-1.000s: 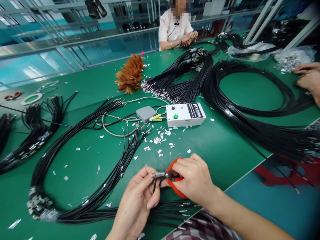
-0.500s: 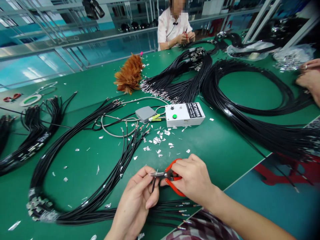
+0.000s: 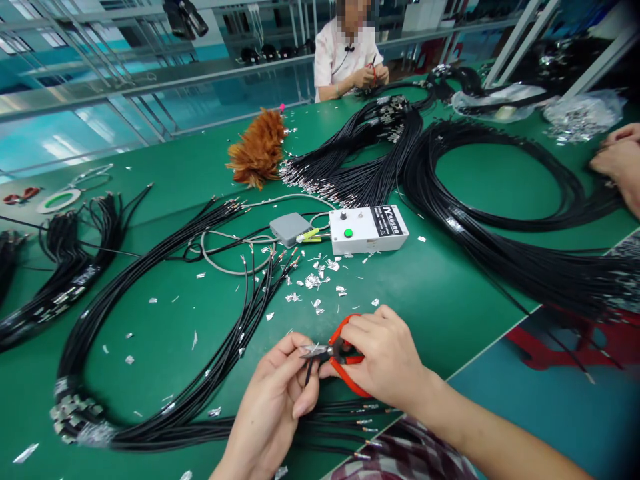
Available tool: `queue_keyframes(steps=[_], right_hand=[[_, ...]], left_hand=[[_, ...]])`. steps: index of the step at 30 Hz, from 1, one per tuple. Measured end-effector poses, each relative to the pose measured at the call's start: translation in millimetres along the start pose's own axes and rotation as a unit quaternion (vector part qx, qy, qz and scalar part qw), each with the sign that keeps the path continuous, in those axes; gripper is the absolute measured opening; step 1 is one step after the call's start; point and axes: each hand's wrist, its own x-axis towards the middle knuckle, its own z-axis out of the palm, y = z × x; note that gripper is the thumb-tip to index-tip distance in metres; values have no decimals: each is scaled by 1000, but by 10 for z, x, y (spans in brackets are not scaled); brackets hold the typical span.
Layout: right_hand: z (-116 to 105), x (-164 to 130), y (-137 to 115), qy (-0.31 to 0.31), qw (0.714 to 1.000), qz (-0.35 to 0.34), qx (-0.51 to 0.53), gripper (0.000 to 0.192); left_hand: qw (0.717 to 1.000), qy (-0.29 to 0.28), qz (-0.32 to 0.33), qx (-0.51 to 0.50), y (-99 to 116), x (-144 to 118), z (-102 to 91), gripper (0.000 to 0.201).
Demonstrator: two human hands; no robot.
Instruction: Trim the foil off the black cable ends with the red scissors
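Note:
In my left hand (image 3: 280, 383) a black cable (image 3: 309, 372) is pinched, its end showing between thumb and fingers. My right hand (image 3: 387, 353) is wrapped round the red handles of a pair of scissors (image 3: 345, 333), whose blades point left and meet the cable end at my left fingertips. Whether the blades are fully closed there is too small to tell. Under and beside my hands runs a looped bundle of black cables (image 3: 175, 433) with stripped ends. Scraps of silver foil (image 3: 314, 280) lie on the green tabletop (image 3: 435, 287) beyond.
A white box with a green button (image 3: 370, 230) stands ahead, wired to a grey block (image 3: 290, 229). Behind are an orange feather duster (image 3: 257, 150) and more cable bundles (image 3: 350, 167). A co-worker (image 3: 347, 57) sits opposite; another person's hands (image 3: 620, 160) work at the right.
The scissor blades have shifted slightly at the cable end, while both hands stay almost in place. The whole view has moved a little.

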Motion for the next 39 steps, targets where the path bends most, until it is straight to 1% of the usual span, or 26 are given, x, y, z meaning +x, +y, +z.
queue_keyframes(steps=[5, 9, 13, 19, 25, 31, 37, 39], right_hand=[[6, -8, 20, 11, 1000, -17, -7, 37], [-15, -13, 27, 4, 1000, -10, 0, 35], [-9, -19, 43, 6, 1000, -13, -7, 37], [-7, -49, 52, 1, 1000, 0, 22, 37], [-75, -7, 71, -24, 999, -10, -23, 38], [-62, -5, 120, -11, 999, -34, -31, 38], [-66, -31, 129, -27, 999, -23, -26, 36], [-72, -24, 119, -23, 1000, -13, 0, 36]], left_hand=[[1000, 0, 2, -4, -1, -5, -9, 38], [1000, 0, 4, 2, 2, -1, -16, 38], [1000, -4, 2, 3, -1, 6, -30, 37], [1000, -7, 7, 12, -6, 11, -17, 35], [1000, 3, -7, 22, 15, 9, 23, 34], [1000, -3, -10, 23, 17, 10, 5, 36], [999, 0, -19, 35, 9, 26, 6, 36], [999, -3, -17, 38, 5, 33, 2, 33]])
